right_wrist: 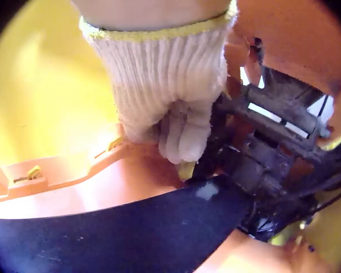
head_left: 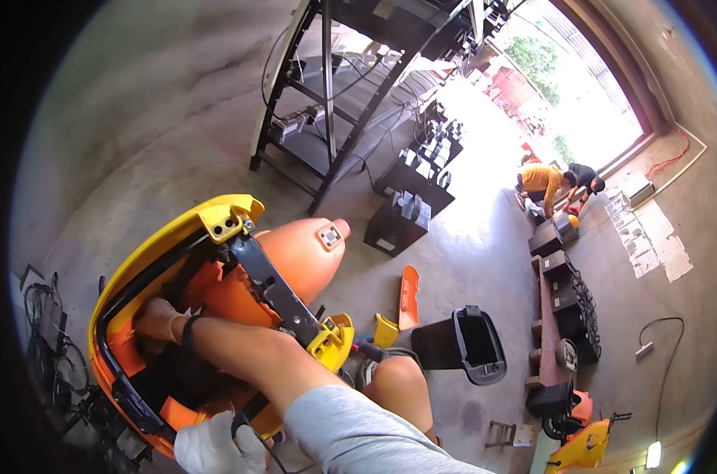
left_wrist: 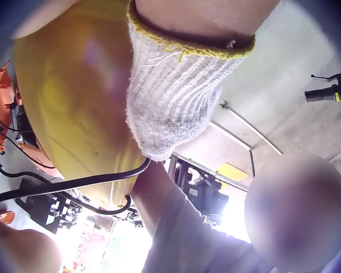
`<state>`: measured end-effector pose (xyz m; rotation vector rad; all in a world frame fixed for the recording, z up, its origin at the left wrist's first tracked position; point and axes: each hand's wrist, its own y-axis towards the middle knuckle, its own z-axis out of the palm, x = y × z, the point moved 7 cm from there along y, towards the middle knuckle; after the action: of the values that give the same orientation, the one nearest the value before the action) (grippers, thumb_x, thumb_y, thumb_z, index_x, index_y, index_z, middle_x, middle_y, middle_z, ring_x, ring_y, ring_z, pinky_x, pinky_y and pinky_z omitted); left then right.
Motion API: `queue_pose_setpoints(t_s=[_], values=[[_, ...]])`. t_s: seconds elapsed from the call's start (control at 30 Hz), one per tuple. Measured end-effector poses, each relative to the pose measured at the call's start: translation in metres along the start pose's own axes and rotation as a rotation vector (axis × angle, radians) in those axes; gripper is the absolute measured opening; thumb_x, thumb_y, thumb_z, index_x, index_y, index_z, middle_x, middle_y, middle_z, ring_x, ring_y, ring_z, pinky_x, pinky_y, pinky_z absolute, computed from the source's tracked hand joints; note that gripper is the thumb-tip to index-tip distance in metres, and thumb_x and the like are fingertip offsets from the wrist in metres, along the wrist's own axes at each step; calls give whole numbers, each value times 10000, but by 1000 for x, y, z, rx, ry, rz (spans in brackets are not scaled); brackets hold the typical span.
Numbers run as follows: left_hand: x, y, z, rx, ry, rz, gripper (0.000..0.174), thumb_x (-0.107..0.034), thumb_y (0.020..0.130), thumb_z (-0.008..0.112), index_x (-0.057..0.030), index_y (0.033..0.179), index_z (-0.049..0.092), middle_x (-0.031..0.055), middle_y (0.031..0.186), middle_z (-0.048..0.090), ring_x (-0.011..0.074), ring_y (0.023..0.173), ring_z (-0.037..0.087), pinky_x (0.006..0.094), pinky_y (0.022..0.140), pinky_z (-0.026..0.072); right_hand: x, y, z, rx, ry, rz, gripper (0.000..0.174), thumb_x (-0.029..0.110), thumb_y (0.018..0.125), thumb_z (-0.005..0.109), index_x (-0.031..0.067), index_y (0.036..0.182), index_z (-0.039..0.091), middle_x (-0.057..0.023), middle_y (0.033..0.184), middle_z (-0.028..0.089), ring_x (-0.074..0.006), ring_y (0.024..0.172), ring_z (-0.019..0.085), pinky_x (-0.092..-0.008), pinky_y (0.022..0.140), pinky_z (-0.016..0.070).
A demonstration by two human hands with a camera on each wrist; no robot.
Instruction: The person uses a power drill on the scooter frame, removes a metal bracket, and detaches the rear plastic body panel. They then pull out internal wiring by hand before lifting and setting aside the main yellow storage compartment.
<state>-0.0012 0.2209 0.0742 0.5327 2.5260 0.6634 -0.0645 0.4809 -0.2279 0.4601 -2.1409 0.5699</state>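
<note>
A yellow and orange plastic body shell [head_left: 109,292], probably from a scooter, stands on its side before me. My right hand [right_wrist: 165,108], in a white knit glove, reaches inside it. Its fingers curl down at a small yellow tab [right_wrist: 186,170] beside the orange inner panel [right_wrist: 125,179], close to a dark bar [right_wrist: 102,239]. At the shell's lower edge my gloved left hand [head_left: 220,449] holds a black cable [head_left: 273,458]. In the left wrist view the cable [left_wrist: 74,183] runs out from under the glove along the yellow outer panel [left_wrist: 74,102]; the fingertips are hidden there.
An orange rounded cover [head_left: 307,253] lies beyond the shell. A black bin-like box [head_left: 481,347], an orange strip [head_left: 408,296] and black battery-like boxes [head_left: 398,225] are on the floor. Near the doorway people [head_left: 541,180] bend down. Tangled cables [head_left: 54,332] lie at left.
</note>
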Motion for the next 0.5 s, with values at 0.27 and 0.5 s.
queue_pose_setpoints(t_s=[0.27, 0.5], values=[[-1, 3, 3, -66, 13, -11, 277, -362, 980, 601, -126, 875, 700, 45, 692, 636, 265, 554, 591, 405, 527, 472, 27, -43, -42, -223, 327, 82, 363, 272, 786, 677, -15, 1001, 734, -264, 953, 711, -362, 986, 709, -444, 873, 534], [3, 1, 6, 12, 25, -2, 221, -325, 950, 640, -129, 868, 702, 41, 714, 653, 265, 589, 616, 396, 563, 494, 39, -45, -51, -56, 96, 46, 300, 237, 823, 630, 14, 983, 752, -237, 985, 713, -386, 974, 696, -437, 872, 545]])
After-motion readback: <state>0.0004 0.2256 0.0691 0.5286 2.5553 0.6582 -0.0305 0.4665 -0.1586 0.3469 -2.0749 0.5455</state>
